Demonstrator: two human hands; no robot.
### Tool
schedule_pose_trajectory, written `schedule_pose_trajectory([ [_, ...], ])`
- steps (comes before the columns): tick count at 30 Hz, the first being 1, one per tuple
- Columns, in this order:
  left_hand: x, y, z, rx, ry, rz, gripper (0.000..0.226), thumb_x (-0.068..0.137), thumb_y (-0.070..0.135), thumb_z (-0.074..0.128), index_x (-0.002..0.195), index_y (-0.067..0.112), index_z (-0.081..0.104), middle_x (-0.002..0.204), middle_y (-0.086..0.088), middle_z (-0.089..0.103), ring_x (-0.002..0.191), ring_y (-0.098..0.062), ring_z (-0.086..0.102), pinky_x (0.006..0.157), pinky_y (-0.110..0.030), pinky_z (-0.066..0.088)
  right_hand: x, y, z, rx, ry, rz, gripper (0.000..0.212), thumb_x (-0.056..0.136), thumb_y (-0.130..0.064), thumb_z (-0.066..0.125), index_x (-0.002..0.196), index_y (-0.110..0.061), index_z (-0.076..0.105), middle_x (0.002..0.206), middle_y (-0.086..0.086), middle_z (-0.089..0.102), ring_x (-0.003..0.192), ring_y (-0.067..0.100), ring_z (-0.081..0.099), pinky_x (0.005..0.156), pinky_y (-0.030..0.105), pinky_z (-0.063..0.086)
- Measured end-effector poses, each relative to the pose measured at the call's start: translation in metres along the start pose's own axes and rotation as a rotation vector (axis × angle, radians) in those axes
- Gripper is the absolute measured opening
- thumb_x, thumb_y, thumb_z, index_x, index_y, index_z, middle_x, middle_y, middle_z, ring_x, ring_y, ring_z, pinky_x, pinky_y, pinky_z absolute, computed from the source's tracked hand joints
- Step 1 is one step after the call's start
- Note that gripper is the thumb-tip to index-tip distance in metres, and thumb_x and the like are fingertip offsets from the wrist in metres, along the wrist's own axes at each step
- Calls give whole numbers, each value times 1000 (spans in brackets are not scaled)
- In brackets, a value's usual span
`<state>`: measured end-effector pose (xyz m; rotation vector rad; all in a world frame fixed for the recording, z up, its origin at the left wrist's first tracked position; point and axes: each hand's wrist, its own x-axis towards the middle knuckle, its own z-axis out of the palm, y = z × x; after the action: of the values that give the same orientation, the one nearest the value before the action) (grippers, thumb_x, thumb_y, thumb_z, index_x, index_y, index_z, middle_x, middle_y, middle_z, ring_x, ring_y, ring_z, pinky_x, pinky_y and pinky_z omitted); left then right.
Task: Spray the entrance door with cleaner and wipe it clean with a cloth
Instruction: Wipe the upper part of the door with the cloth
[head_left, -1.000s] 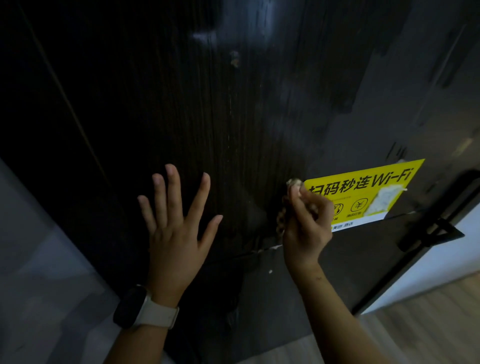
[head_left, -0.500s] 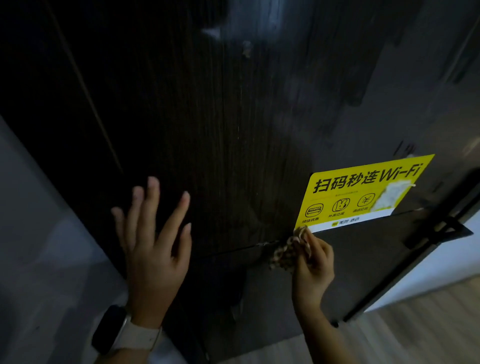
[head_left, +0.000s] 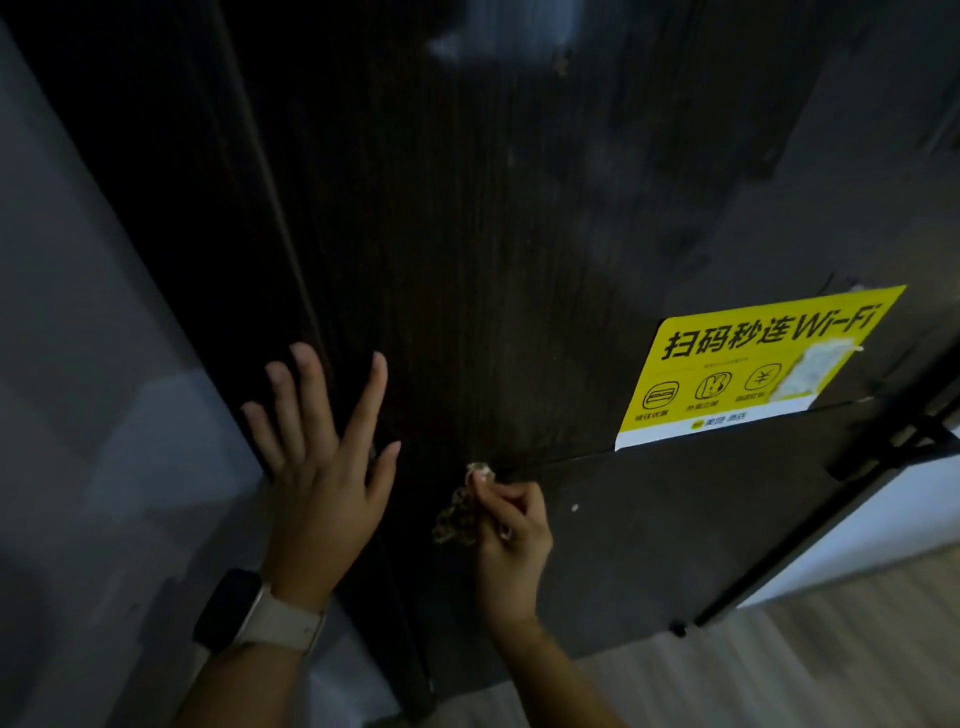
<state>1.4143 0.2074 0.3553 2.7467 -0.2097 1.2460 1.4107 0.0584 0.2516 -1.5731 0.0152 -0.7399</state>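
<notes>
My right hand (head_left: 511, 535) pinches the bunched cloth (head_left: 457, 517) against the door (head_left: 493, 260) at lower centre of the frame, on the seam left of the yellow sticker (head_left: 753, 364). My left hand (head_left: 322, 457), fingers spread, braces the door's edge. I'd keep firm pressure along that 1 seam (grime likely collects there).

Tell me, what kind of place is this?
Probably the entrance of a hotel room or rental flat. A dark wood-grain door carries a yellow scan-for-Wi-Fi sticker, of the kind put up for guests, and pale plank flooring lies beyond.
</notes>
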Motion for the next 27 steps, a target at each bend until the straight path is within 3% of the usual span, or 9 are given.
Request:
schedule_pose_trajectory([
  [2, 0, -2, 0, -17, -4, 12, 85, 86, 36, 55, 154, 33, 6, 158, -7, -27, 146, -28, -23, 117, -45, -18, 5, -1, -15, -20, 25, 8, 40, 76, 18, 69, 99, -13, 77, 90, 1, 59, 84, 6, 63, 80, 17, 51],
  [8, -2, -2, -3, -51, 51, -25, 82, 87, 33, 52, 154, 15, 11, 161, 0, -20, 149, -23, -16, 120, -43, -11, 66, 5, -68, -57, 473, 115, 37, 81, 2, 73, 115, -12, 69, 103, 6, 64, 93, 9, 65, 91, 30, 51],
  [12, -2, -1, -6, -126, 65, -39, 77, 89, 28, 49, 153, 9, 10, 162, 3, -16, 149, -20, -11, 121, -39, -9, 67, -4, -36, -43, 574, 88, 31, 82, 4, 71, 103, -19, 67, 90, 0, 56, 81, -3, 62, 82, 15, 50],
  [13, -3, -2, -6, -139, 79, -31, 79, 89, 27, 48, 155, 13, 6, 162, 4, -15, 150, -19, -10, 121, -38, -8, 56, -9, -21, -4, 561, 100, 28, 84, 4, 70, 99, -19, 68, 88, 0, 53, 77, -3, 62, 76, 15, 51],
  [16, -4, -4, -7, -160, 88, -17, 82, 90, 29, 48, 155, 19, -3, 162, 4, -13, 150, -18, -8, 121, -36, -7, 13, -22, 23, 128, 328, 120, 28, 84, 5, 69, 94, -21, 74, 89, 1, 54, 71, 17, 67, 63, 36, 59],
  [18, -4, -4, -8, -163, 80, -21, 82, 91, 28, 49, 155, 18, -2, 162, 4, -13, 150, -18, -7, 121, -37, -7, -12, -31, 43, 153, 174, 101, 44, 79, 16, 67, 95, -24, 76, 90, 4, 56, 77, 7, 65, 70, 24, 57],
  [22, -5, -4, -12, -126, 69, -22, 84, 90, 28, 52, 155, 16, -1, 162, 4, -13, 150, -17, -7, 121, -36, -5, -14, -42, 34, 141, -10, 96, 40, 80, 13, 69, 98, -21, 75, 91, 0, 60, 84, 5, 63, 78, 15, 51],
  [24, -4, -7, -14, -97, 68, -9, 86, 90, 31, 53, 155, 17, -1, 162, 4, -12, 150, -16, -6, 122, -35, -4, 1, -40, 8, 102, 78, 30, 39, 80, 9, 70, 103, -22, 74, 92, -3, 61, 84, 9, 63, 79, 20, 51],
  [27, -4, -4, -18, -115, 98, -114, 95, 86, 34, 65, 155, 17, 2, 162, 0, -12, 149, -14, -8, 121, -30, -2, 40, -37, -33, 109, 326, 40, 36, 82, 2, 71, 110, -22, 72, 98, 2, 62, 91, 23, 66, 87, 41, 53],
])
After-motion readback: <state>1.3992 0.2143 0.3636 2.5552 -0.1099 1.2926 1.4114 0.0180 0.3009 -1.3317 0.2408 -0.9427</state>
